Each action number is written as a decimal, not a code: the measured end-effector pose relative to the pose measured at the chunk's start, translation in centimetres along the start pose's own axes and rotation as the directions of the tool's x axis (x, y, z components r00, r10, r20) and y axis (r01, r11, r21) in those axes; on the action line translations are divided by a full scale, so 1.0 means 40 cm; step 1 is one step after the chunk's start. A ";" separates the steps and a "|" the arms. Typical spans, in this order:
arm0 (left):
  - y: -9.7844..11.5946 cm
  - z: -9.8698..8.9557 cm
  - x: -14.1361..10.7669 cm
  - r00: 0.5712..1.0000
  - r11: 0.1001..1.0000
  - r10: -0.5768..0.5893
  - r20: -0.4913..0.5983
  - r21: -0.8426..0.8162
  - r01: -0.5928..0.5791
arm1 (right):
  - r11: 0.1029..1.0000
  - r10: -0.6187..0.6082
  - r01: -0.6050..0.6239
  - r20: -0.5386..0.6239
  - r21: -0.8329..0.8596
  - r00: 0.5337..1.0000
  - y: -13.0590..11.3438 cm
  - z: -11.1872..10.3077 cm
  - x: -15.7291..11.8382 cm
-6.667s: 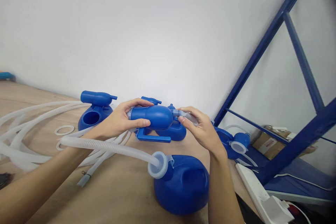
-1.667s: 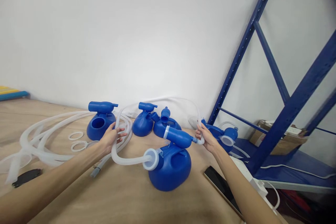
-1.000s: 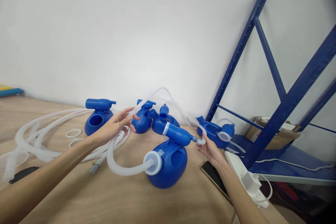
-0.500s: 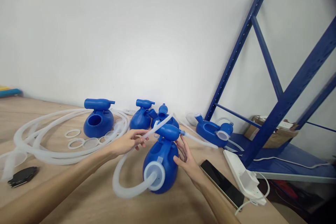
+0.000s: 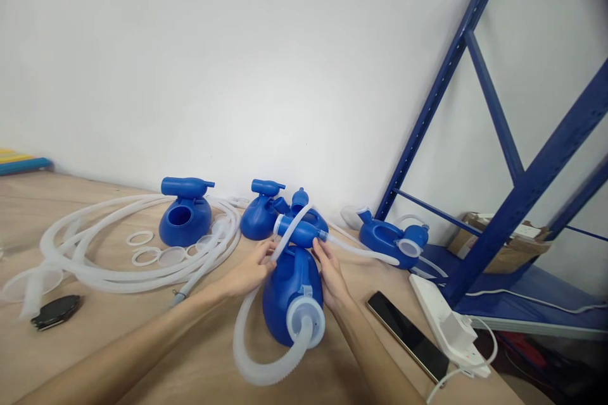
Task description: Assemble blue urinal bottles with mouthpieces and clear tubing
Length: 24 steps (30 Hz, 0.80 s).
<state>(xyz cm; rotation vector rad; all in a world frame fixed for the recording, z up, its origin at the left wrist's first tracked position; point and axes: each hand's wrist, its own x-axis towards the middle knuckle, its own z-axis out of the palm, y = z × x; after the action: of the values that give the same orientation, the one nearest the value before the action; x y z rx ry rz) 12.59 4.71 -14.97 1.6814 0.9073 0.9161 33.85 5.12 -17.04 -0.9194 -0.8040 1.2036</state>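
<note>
A blue bottle (image 5: 280, 294) stands in front of me, its white cap (image 5: 318, 328) facing me. A translucent hose (image 5: 259, 372) loops from the cap around the left side and up over a blue cylindrical piece (image 5: 299, 231) on top of the bottle. My left hand (image 5: 259, 266) has its fingers closed on the hose at the bottle's left side. My right hand (image 5: 332, 272) rests against the bottle's right side, fingers reaching up to the cylinder's right end, where another tube (image 5: 361, 250) joins.
More blue bottles (image 5: 184, 221) stand along the wall. Coiled hose (image 5: 114, 281) and white rings (image 5: 140, 238) lie left, near a black object (image 5: 57, 312). A phone (image 5: 407, 335) and power strip (image 5: 446, 326) lie right, beside a blue shelf frame (image 5: 498, 215).
The bottle has turned, its cap now pointing more to the right. My left hand has moved in against the bottle, and my right hand has shifted up toward the cylinder's end.
</note>
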 end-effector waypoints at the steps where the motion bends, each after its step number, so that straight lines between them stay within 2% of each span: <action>1: 0.000 0.000 0.007 0.999 0.997 0.035 -0.032 0.066 -0.033 | 1.000 0.007 -0.007 -0.007 0.008 1.000 -0.001 0.003 0.000; 4: -0.004 -0.001 0.027 0.991 0.987 0.109 -0.081 0.127 -0.098 | 1.000 0.015 -0.015 -0.023 0.017 1.000 -0.001 0.013 -0.005; 9: -0.026 0.001 0.041 0.991 0.993 0.091 -0.096 -0.063 -0.097 | 1.000 -0.017 0.018 -0.020 0.014 1.000 0.009 0.027 -0.014; 16: -0.020 -0.014 0.019 0.998 0.989 0.034 0.051 -0.145 -0.026 | 0.995 -0.096 0.093 -0.068 -0.041 0.993 0.012 0.036 -0.016; 18: 0.000 -0.009 0.013 0.998 0.997 0.041 0.047 -0.063 -0.038 | 0.989 -0.142 0.139 -0.049 -0.055 0.989 0.019 0.045 -0.023; 20: 0.026 0.000 0.012 0.999 0.991 0.048 0.005 0.127 -0.048 | 0.979 -0.193 0.192 -0.020 -0.068 0.981 0.034 0.060 -0.038; 22: 0.054 0.007 0.013 0.996 0.938 0.065 -0.059 0.345 -0.041 | 0.968 -0.242 0.240 -0.019 -0.078 0.970 0.055 0.080 -0.060; 24: 0.075 0.010 0.012 0.993 0.879 0.074 -0.091 0.476 -0.022 | 0.964 -0.257 0.253 -0.042 -0.081 0.966 0.079 0.100 -0.086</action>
<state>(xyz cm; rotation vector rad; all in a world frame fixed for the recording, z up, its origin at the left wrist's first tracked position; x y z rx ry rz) 13.58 4.24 -12.11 2.0933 1.2435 0.8674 28.35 2.68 -18.35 -0.8754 -0.9010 0.9263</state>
